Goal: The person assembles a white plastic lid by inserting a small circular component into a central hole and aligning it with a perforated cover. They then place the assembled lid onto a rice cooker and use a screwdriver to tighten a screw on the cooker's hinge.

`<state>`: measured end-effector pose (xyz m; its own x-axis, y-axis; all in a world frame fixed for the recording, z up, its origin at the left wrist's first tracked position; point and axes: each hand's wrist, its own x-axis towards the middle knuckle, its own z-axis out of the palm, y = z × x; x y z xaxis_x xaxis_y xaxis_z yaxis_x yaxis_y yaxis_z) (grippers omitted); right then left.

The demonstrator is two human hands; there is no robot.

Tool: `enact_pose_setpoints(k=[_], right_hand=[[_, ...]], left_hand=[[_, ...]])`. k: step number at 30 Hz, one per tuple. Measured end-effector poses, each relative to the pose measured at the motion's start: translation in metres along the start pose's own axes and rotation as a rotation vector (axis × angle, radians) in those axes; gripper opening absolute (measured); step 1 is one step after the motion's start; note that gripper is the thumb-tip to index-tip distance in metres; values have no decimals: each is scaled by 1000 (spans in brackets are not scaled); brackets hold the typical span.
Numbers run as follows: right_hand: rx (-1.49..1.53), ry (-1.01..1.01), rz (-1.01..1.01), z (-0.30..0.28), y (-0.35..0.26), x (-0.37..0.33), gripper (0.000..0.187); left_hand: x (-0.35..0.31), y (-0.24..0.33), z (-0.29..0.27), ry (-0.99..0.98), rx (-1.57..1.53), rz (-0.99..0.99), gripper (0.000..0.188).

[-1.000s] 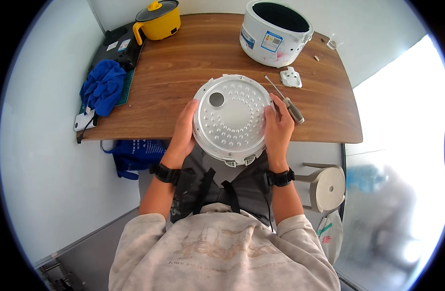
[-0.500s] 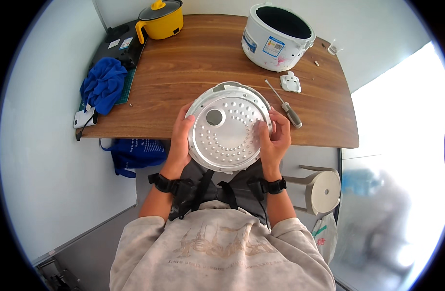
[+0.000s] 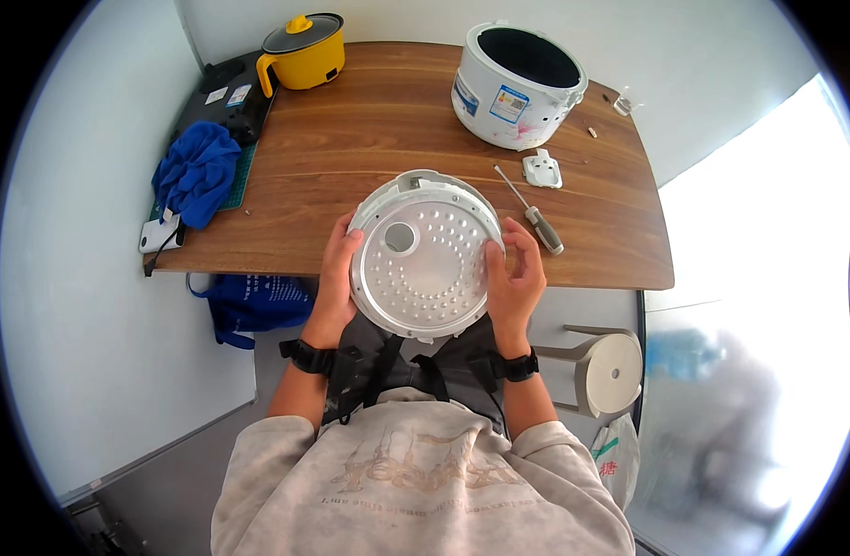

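Perforated metal lid plate: left hand and right hand gripping its rims over desk edge, palms hiding behind it

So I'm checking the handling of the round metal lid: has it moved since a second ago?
Yes. The round metal lid, held by the left hand and right hand, has come back from over the wooden table toward the person, past its near edge.

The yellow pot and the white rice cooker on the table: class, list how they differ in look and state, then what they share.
The yellow pot is smaller than the white rice cooker. The yellow pot has its dark lid on; the white rice cooker stands open, showing a dark inside. The yellow pot has a side handle; no such handle shows on the white rice cooker. Both stand upright at the far side of the wooden table.
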<state>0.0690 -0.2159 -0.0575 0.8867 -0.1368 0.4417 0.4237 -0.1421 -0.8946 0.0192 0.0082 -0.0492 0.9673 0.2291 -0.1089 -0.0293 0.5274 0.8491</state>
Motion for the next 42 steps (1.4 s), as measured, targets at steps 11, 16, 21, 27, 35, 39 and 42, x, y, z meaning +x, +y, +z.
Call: enact_pose_setpoints(k=[11,16,21,27,35,39,42], right_hand=[[310,-71,127,-22,-46,6,19],[387,129,189,-60,-86,10,31],[221,-45,-171,-79,-110,-1,38],[-354,-531,-550,-24,-101,-20,35],[-451,-779,-580,2,-76,-44,37],[-393,-755,-525,3,-77,-42,43],[-367,-754,-477,3,-83,-40,44]], left_hand=[[-2,3,9,61,-31,-30,47],[-6,3,13,57,-148,-60,47],[-10,-2,8,-9,-238,-75,49],[-16,-3,14,-57,-188,-142,45],[-17,-12,3,-44,-183,-156,42],[-15,-12,2,-51,-144,-160,41],[-14,-15,1,-39,-137,-156,40]])
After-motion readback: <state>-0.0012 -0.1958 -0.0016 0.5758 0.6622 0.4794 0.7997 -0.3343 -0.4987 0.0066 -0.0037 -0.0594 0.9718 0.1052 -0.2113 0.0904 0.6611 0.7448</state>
